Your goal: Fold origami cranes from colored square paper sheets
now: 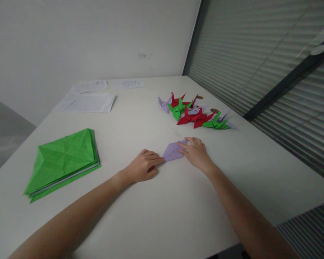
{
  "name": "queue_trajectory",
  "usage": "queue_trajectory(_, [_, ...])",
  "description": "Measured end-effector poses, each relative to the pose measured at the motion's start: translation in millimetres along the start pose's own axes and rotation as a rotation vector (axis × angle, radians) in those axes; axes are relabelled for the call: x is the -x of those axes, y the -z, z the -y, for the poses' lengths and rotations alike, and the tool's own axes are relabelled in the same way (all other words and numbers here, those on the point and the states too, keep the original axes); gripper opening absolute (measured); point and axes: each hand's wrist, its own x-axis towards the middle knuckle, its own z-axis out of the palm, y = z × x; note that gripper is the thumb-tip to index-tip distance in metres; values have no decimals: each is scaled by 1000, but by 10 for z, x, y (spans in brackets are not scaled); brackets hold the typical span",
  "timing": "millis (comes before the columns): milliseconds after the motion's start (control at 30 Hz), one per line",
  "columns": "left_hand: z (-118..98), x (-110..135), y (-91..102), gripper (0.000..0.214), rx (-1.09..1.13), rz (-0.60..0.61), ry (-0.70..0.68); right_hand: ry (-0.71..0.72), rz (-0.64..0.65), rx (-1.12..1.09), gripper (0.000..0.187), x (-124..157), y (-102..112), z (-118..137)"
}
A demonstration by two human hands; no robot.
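Observation:
A light purple origami paper [172, 151], folded into a kite-like diamond, lies on the white table between my hands. My left hand [144, 166] is closed, its fingertips pinching the left point of the paper. At the other end, my right hand [196, 153] has its thumb and fingers on the right part of the paper and covers some of it. Beyond my hands sits a group of folded paper cranes in red, green and purple, among them a red crane [189, 117] and a green crane [217, 123].
A stack of creased green paper sheets [66, 156] lies at the left. Printed white papers [88, 103] are spread near the far left edge of the table [140, 223]. Window blinds [259, 57] run along the right side, and a pale wall [97, 36] stands behind.

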Motion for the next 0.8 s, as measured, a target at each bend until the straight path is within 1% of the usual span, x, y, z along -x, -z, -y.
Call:
queue_trajectory(167, [-32, -16, 21, 30, -34, 10, -41, 27, -51, 8, 33, 2, -69, -38])
queue_trajectory(300, [-36, -5, 5, 33, -38, -6, -57, 52, -68, -15, 33, -14, -117, -75])
queue_trajectory(367, [-20, 4, -18, 35, -46, -54, 0, 66, -74, -23, 33, -20, -130, -81])
queue_trajectory(433, [2, 11, -42, 31, -86, -102, 107, 68, -74, -24, 33, -19, -131, -76])
queue_trajectory(500, [23, 12, -62, 26, -136, -123, 199, 68, -79, -22, 33, -10, -117, -57])
queue_trajectory(667, [64, 1, -84, 21, -165, -145, 279, 126, -153, -49, 29, 14, -41, 44])
queue_trajectory(733, [77, -5, -86, 18, -140, -158, 300, 203, -169, -118, 32, 12, -24, 98])
queue_trajectory(800, [87, -11, -84, 16, -113, -165, 308, 334, -133, -215, 36, 8, -30, 149])
